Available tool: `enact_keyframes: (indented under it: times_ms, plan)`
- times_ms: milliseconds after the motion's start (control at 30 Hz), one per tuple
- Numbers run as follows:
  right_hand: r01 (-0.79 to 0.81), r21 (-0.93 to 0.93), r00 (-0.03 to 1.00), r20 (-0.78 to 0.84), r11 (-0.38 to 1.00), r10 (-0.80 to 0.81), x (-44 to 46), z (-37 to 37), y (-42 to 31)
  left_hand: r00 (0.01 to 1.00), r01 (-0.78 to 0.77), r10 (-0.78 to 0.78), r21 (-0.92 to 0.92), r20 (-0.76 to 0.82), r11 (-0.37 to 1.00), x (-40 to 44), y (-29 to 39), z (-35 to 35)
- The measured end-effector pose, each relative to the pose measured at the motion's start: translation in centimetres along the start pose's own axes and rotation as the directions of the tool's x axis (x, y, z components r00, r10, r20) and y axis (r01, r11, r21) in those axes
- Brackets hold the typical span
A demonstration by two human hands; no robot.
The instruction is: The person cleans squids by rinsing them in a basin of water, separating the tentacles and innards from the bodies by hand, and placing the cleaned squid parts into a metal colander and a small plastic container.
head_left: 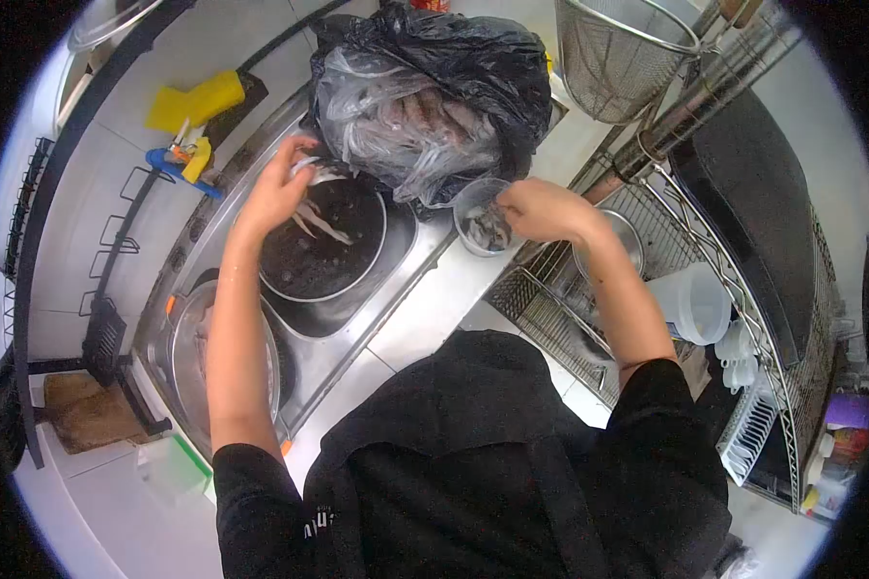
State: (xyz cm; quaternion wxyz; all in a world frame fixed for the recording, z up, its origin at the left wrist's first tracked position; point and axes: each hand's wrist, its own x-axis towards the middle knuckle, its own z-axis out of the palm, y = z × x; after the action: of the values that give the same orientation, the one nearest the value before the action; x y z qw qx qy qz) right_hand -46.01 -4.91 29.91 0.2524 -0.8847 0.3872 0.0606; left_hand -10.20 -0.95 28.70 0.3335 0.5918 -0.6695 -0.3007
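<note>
Left hand (278, 188) over one pan (309, 273), its grip half-curled, cannot tell whether holding anything, pale strips (323, 224) in the pan, count unclear, long axis slanting far left to near right, right hand (548, 210) pinching one clear cup (464, 201), mouth up, one bag (434, 106) beyond.

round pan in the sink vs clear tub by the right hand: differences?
Size: the round pan is much wider; the clear tub is small.
Look: the pan is dark inside with a pale rim; the tub is see-through.
Place: the pan sits in the steel sink; the tub is beside it, the right hand at its rim.
Shared: both are round and open-topped.
</note>
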Motion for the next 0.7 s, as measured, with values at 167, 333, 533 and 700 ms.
enact_keyframes:
  times_ms: [167,333,533,700]
  plan:
    - [0.129,-0.078,0.989,-0.066,0.989,-0.134,0.8,0.3,1.0,0.994,0.081,-0.086,-0.073,-0.067,0.994,-1.3,-4.5,-0.9]
    - [0.105,0.053,0.989,-0.11,0.993,-0.099,3.1,-1.9,-5.2,0.978,0.115,-0.128,-0.087,-0.167,0.99,-2.6,-9.6,-0.5]
    - [0.255,0.409,0.944,-0.301,0.876,-0.134,19.8,11.8,-9.5,0.749,0.468,-0.592,-0.394,-0.299,0.791,-3.3,-17.7,3.8]
    - [0.014,0.59,0.843,-0.442,0.807,0.308,31.2,23.9,-6.8,0.604,0.58,-0.659,-0.32,-0.448,0.749,-6.0,-24.0,8.6]
